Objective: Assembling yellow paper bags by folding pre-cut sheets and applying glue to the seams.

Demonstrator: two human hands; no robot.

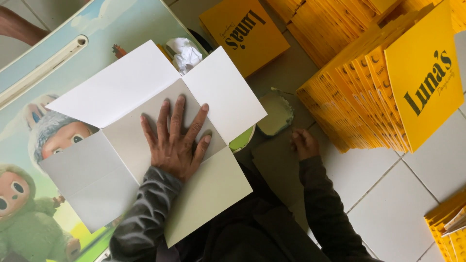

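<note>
Long dark grey sleeves cover both of the person's arms to the wrists, the left sleeve showing pale, washed-out streaks just behind the bare left hand (174, 140). The bare right hand (304, 143) emerges from a plainer, darker cuff; no rings, no gloves.

One white card blank (145, 140), two hands, one paste bowl (275, 112), one crumpled tissue (184, 53)

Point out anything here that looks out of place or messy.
A crumpled white wad of paper lies on the table just beyond the flat white cardboard sheet under the left hand. It is the only crushed thing; the yellow folded boxes stand in neat rows.
</note>
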